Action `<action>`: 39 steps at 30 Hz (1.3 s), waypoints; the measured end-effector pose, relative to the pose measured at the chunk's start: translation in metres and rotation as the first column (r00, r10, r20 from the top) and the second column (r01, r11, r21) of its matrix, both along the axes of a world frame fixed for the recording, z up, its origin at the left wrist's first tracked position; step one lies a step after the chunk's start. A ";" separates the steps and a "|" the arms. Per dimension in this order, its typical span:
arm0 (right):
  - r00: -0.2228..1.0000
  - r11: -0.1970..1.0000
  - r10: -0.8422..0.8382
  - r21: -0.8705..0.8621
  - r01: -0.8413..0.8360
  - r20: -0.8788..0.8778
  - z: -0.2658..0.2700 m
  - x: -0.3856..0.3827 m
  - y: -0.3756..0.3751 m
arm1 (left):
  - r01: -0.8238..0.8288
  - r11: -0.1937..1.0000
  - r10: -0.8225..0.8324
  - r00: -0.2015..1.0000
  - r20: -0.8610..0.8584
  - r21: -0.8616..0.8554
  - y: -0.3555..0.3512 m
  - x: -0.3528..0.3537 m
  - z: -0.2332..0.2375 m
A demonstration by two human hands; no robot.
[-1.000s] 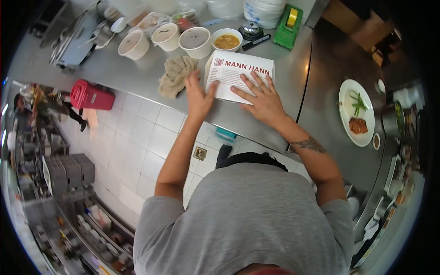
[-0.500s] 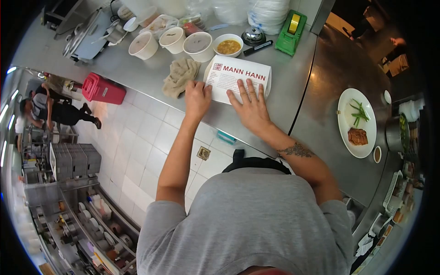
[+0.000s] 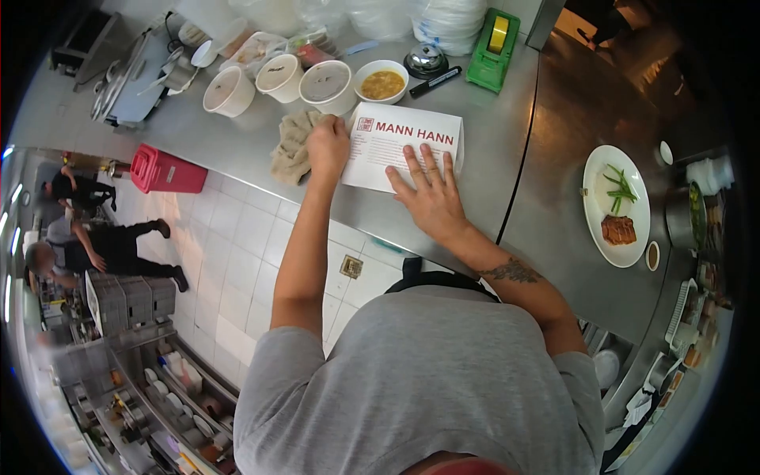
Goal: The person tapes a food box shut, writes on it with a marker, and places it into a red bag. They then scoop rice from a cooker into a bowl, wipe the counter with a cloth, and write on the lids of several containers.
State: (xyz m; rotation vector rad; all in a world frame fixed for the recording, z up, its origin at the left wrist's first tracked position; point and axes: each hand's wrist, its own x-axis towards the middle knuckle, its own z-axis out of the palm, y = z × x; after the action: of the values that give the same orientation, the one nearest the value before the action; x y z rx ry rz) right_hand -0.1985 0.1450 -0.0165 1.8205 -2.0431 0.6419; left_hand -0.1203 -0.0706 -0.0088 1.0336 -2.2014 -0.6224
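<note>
A folded white printed paper marked "MANN HANN" in red lies on the steel counter before me. My left hand is closed at its left edge, fingertips mostly hidden, seemingly pinching that edge. Flat on the lower right part of the paper rests my right hand, fingers spread. A crumpled beige cloth touches or nearly touches my left hand on its far side. Just behind the paper stands a white bowl of yellowish soup.
Lidded white tubs, a call bell, a black marker and a green tape dispenser line the back. To the right sits an oval plate with meat and green beans. A co-worker stands left, near a red bin.
The paper looks flatter, and my left hand stays at its edge. The view has shifted slightly. At left a co-worker has come closer, and a second person shows behind.
</note>
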 end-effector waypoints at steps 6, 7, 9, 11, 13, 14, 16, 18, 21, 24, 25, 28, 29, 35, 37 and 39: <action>1.000 1.000 -0.014 0.005 0.014 0.013 -0.004 0.000 -0.002 | 0.337 0.937 -0.298 0.910 -0.289 0.095 0.030 -0.114 0.045; 0.999 1.000 -0.009 0.022 0.009 0.031 -0.003 -0.001 -0.001 | 0.368 0.908 -0.307 0.910 -0.279 0.199 0.039 -0.141 0.053; 0.998 0.998 -0.004 0.055 0.000 0.070 0.003 0.000 0.001 | 0.401 0.875 -0.347 0.910 -0.228 0.271 0.043 -0.195 0.058; 0.997 0.995 -0.012 0.096 0.005 0.071 0.004 0.000 0.003 | 0.284 0.899 -0.266 0.959 -0.099 0.333 0.029 -0.267 0.024; 0.998 0.994 -0.029 0.107 0.022 0.060 0.002 -0.001 0.004 | 0.177 0.911 -0.219 0.973 0.071 0.372 0.037 -0.300 0.029; 0.994 0.998 -0.004 0.065 -0.003 0.110 -0.001 -0.002 0.003 | 0.119 0.915 -0.192 0.969 0.157 0.386 0.039 -0.310 0.033; 0.977 0.999 0.052 -0.022 -0.049 0.209 -0.003 -0.005 0.001 | 0.070 0.864 -0.161 0.977 0.142 0.499 0.041 -0.320 0.040; 0.924 0.998 0.057 -0.050 -0.041 0.378 0.004 -0.002 0.002 | 0.015 0.869 -0.088 0.988 0.124 0.494 0.047 -0.320 0.040; 0.911 0.995 0.076 -0.092 -0.042 0.406 0.005 -0.005 0.002 | 0.028 0.899 -0.030 1.000 -0.004 0.436 0.056 -0.309 0.037; 0.912 0.993 0.087 -0.113 -0.045 0.401 -0.001 -0.007 0.002 | 0.188 0.828 -0.124 0.980 -0.155 0.528 0.053 -0.283 0.003; 0.909 0.992 0.090 -0.114 -0.047 0.408 -0.002 -0.007 0.002 | 0.178 0.838 -0.120 0.982 -0.145 0.515 0.053 -0.282 -0.010; 0.759 0.986 0.136 -0.158 -0.043 0.637 -0.007 -0.003 0.000 | 0.142 0.957 -0.157 0.987 0.040 0.253 0.066 -0.280 0.015; 0.768 0.988 0.127 -0.149 -0.042 0.628 -0.009 -0.001 0.002 | 0.131 0.983 -0.148 0.979 0.140 0.129 0.073 -0.270 0.024; 0.998 0.995 -0.047 -0.084 0.050 0.034 -0.015 -0.001 -0.004 | 0.281 0.959 -0.273 0.944 0.184 -0.019 0.046 -0.222 0.026; 1.000 0.978 -0.011 -0.208 0.013 0.011 -0.012 -0.002 -0.004 | 0.404 0.908 -0.408 0.913 0.013 0.115 0.036 -0.170 0.053; 1.000 0.969 0.008 -0.246 -0.002 0.025 -0.015 -0.002 -0.004 | 0.402 0.868 -0.382 0.916 -0.123 0.293 0.040 -0.103 0.073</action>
State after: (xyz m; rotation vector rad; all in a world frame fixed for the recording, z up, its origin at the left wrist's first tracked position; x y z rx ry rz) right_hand -0.2004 0.1406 -0.0316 1.6825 -1.8789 0.8819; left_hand -0.2235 -0.0304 0.0642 0.6953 -2.3232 -1.2039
